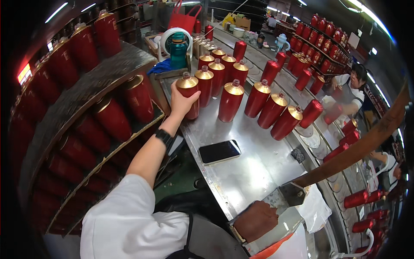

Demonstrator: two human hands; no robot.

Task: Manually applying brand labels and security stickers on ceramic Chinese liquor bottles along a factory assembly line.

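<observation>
My left hand is wrapped round a red bottle with a gold shoulder, at the far left end of the metal table. The bottle stands upright, and my fingers and thumb grip its upper body. Close by on its right are several more red bottles with gold shoulders, among them one standing a little apart. A row of such bottles runs along the table's right side. Nearer to me lies a phone with a dark screen. My right hand does not show.
Racks of red bottles rise at the left. Behind my hand stand a teal flask and a round white fan-like frame. A reddish-brown pad sits by a brown strap. Co-workers work at the right, beyond the conveyor.
</observation>
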